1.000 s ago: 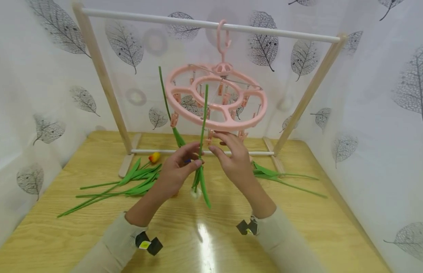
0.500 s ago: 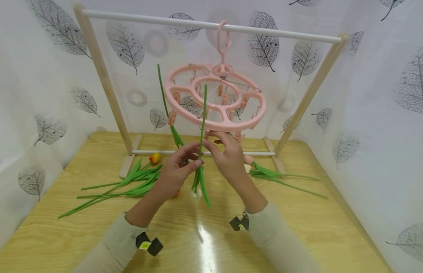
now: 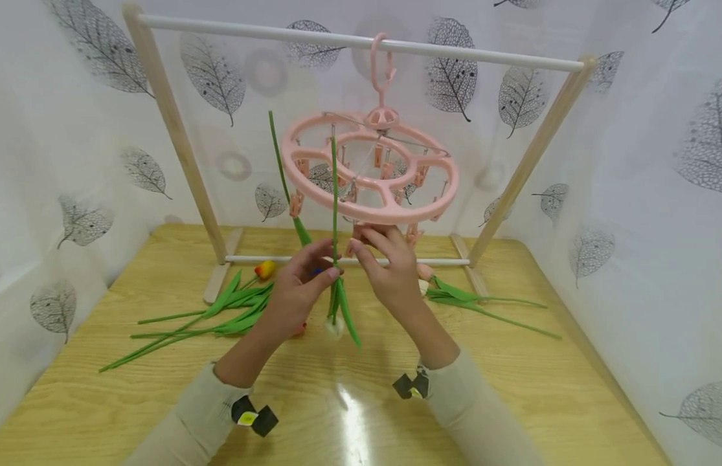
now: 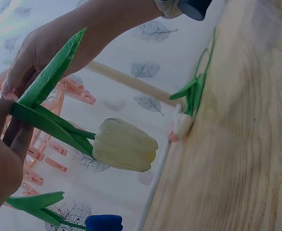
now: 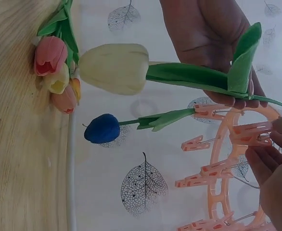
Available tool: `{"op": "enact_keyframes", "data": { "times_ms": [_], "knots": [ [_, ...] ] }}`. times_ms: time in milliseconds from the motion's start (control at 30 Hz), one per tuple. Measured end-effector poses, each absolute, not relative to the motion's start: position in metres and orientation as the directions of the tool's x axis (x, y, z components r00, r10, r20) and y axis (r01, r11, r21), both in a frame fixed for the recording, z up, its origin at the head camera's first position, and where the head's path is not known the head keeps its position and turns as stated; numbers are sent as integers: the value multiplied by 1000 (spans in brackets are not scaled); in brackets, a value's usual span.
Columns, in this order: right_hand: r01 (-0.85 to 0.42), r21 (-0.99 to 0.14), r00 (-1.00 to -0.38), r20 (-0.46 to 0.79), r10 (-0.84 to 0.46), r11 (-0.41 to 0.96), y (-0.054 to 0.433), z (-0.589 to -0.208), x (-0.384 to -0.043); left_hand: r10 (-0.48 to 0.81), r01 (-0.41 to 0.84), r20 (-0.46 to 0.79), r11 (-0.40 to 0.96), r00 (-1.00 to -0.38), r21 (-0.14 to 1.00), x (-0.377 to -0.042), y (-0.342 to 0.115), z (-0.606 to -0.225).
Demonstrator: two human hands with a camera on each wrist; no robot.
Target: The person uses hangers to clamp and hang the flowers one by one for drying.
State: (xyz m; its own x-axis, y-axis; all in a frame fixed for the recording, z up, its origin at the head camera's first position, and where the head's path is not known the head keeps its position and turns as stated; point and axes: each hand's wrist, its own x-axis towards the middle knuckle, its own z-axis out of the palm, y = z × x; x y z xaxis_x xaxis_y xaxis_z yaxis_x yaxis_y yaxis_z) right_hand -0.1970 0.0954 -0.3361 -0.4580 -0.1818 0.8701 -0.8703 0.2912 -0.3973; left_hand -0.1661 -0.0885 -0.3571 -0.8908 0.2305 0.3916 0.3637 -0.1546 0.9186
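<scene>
Pinching | left hand: white tulip | right hand: pink clip

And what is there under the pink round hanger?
Under the pink hanger hang pink clips; one holds a blue tulip head down, the right hand pinches another. In the head view, the left hand covers most of the blue tulip's flower; anything behind the right hand is hidden.

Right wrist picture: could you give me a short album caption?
Left hand holding a white tulip, right hand pinching a pink clip, blue tulip hanging nearby.
</scene>
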Motion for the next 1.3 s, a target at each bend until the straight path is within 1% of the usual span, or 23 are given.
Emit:
{"op": "enact_keyframes", "data": {
  "times_ms": [267,500,667,867,1167,1300],
  "knots": [
    [-799,-590,-600,794,-100,111,95,-331,-190,190,384,414,-178,-890,906,-171,-86,-363],
    [-734,-678,-678,731,-73,26,90,-331,-185,187,396,425,-174,-886,902,-171,-83,-365],
    [-716,-698,-695,714,-80,1,88,-332,-184,201,393,430,-199,-880,898,-170,-82,-365],
    [-709,-705,-703,706,-82,7,88,-332,-183,213,393,431,-200,-877,898,-169,-81,-366],
    [-689,-724,-722,685,-99,17,88,-332,-182,259,386,468,-311,-845,869,-169,-81,-367],
    [-676,-736,-734,670,-111,36,89,-331,-183,272,378,470,-327,-840,866,-170,-80,-368]
  ]
}}
